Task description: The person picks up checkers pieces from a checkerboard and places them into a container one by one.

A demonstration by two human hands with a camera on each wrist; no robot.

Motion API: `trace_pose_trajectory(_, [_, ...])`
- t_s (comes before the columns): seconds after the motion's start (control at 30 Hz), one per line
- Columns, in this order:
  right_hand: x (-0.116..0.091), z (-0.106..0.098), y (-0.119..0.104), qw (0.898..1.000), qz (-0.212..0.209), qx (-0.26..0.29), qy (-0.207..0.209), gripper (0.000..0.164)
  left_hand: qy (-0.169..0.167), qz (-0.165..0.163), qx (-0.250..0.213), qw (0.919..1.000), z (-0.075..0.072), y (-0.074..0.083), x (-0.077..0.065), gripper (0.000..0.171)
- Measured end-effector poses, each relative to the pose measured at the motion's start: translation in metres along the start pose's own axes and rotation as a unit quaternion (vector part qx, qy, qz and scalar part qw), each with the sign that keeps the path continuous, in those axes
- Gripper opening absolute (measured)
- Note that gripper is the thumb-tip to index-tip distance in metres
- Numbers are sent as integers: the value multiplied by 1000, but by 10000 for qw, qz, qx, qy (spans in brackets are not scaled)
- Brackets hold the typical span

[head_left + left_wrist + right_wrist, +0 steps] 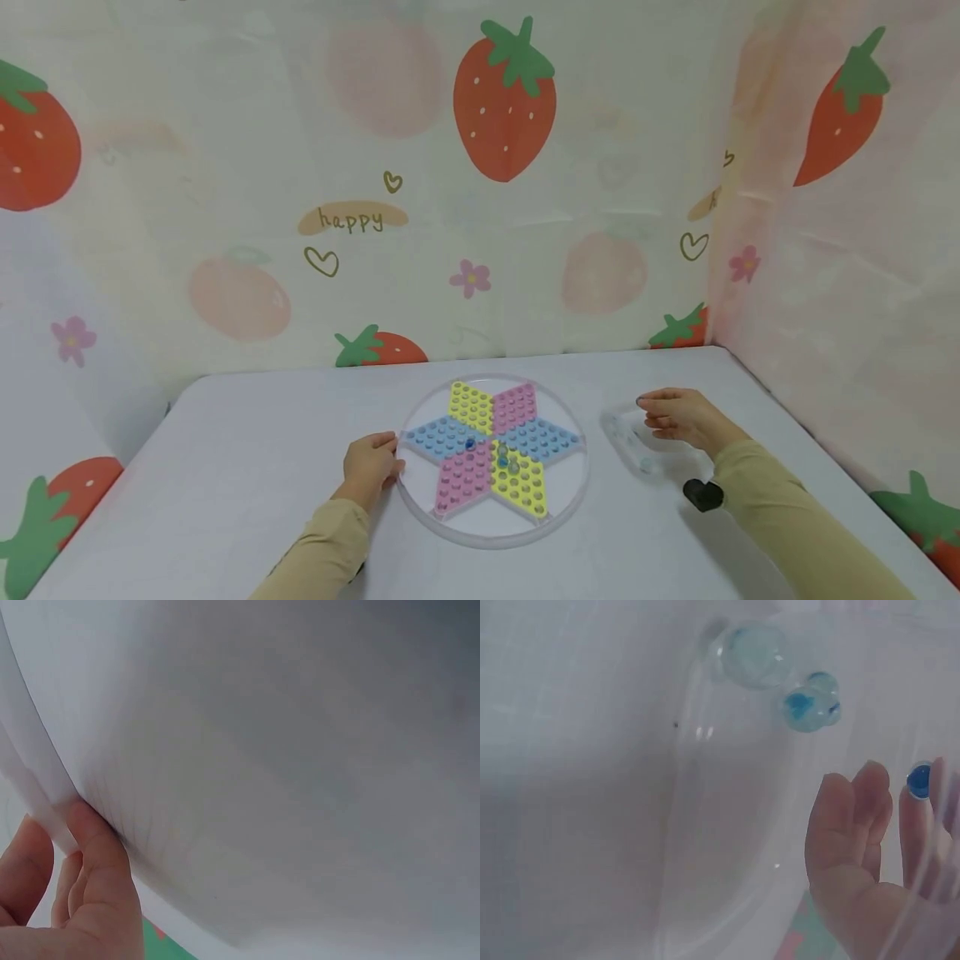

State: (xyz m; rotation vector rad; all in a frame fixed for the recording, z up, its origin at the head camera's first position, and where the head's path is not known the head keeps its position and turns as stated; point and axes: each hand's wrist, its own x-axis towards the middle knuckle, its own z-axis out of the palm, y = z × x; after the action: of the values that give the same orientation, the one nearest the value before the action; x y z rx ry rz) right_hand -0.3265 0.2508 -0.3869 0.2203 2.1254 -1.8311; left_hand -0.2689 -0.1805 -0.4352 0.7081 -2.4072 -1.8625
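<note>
The white worktop [270, 467] carries a round game board [491, 542] with a six-pointed star in yellow, pink and blue, set mid-width and reaching close to the far edge. Left hand [370, 462]: grips the board's left rim between thumb and fingers. Right hand [678, 417]: raised over a clear tray [619, 440], pinching a blue marble [919, 781] between fingertips; the other fingers are partly bent. The tray stands right of the board, apart from it, towards the worktop's right edge. Clear marbles with blue tints [802, 711] lie in it; their exact count cannot be determined. On the board, one dark blue marble [470, 443] sits left of centre, near the left blue and near pink sections' border; a small marble group [513, 467] occupies the near yellow section's inner end.
</note>
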Motion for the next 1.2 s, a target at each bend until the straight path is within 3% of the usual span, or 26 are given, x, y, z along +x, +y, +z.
trace_pose_trajectory(0.5, [22, -1, 11, 9974, 573, -209, 378, 23, 16, -10, -26, 10000, 1, 5, -3, 42])
trace_pose_trajectory(0.97, [24, 2, 9, 9962, 659, -316, 478, 30, 24, 51, 84, 9999, 0, 4, -5, 42])
trace_pose_trajectory(1.2, [12, -2, -1, 9981, 302, -316, 432, 33, 7, 64, 27, 10000, 0, 3, -5, 42])
